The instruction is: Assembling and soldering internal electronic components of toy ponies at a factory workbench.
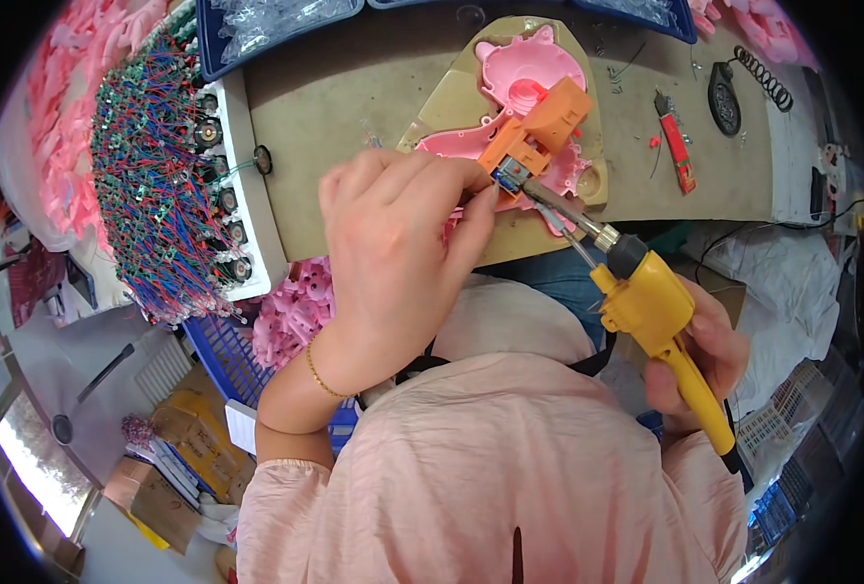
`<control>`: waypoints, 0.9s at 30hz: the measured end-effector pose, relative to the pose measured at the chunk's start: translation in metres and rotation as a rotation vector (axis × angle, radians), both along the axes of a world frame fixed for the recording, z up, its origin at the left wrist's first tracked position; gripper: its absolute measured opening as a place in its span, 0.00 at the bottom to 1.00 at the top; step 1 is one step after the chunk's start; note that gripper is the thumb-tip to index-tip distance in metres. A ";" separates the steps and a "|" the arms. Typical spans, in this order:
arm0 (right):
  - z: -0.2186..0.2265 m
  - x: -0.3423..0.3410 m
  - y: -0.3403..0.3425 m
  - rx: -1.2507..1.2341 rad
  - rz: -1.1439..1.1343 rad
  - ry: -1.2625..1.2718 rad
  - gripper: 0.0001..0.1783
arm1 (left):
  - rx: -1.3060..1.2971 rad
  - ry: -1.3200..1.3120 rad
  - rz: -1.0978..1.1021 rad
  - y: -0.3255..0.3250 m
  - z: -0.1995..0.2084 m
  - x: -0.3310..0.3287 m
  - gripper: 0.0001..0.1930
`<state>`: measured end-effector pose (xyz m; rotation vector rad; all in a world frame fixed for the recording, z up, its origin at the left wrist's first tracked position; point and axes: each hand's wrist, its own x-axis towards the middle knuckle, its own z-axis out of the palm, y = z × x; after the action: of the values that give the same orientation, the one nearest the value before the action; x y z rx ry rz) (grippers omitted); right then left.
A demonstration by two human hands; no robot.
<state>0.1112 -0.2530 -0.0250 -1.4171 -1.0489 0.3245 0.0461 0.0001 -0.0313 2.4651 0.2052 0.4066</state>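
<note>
Orange housing (539, 131) sits on the pink shell (534, 73) while my left hand (393, 243) pinches its small motor (510, 177) and my right hand (695, 355) grips the yellow iron (651, 307), tip at the joint, soldering seemingly underway, unfinished

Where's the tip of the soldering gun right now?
Centre of the head view: the yellow soldering gun, in the right hand, points up-left at the orange part beside the left hand.

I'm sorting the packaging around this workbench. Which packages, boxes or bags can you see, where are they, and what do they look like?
Brown cardboard box: lower left, on the floor.
Yellow bag-like package: lower left, beside the blue basket.
Clear plastic bags: top left, in a dark blue tray.
No screens or signs show.
</note>
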 end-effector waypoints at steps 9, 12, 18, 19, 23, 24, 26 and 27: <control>0.005 0.002 0.008 -0.020 0.020 0.004 0.31 | 0.010 0.014 -0.022 0.001 0.002 0.001 0.04; 0.015 -0.008 0.003 -0.227 -0.027 0.179 0.30 | 0.009 -0.013 -0.022 0.002 0.002 0.002 0.03; 0.044 -0.004 0.002 -0.592 -0.134 0.975 0.34 | 0.061 0.014 -0.041 0.003 0.007 0.004 0.03; 0.041 -0.004 0.000 -0.592 -0.132 0.975 0.34 | 0.068 0.016 -0.045 0.004 0.007 0.004 0.03; 0.019 -0.013 -0.021 -0.416 -0.168 0.385 0.31 | 0.066 0.015 -0.050 0.005 0.008 0.005 0.03; 0.013 -0.014 -0.025 -0.366 -0.168 0.241 0.31 | 0.070 0.017 -0.045 0.005 0.009 0.004 0.03; 0.008 -0.013 -0.025 -0.307 -0.157 0.101 0.31 | 0.092 0.070 -0.049 0.006 0.013 0.000 0.04; 0.006 -0.013 -0.021 -0.217 -0.156 0.078 0.31 | 0.098 0.074 -0.046 0.009 0.015 0.000 0.04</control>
<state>0.0986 -0.2742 -0.0192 -1.6569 -0.8534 0.3852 0.0459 0.0095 -0.0167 2.5787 0.1619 0.3129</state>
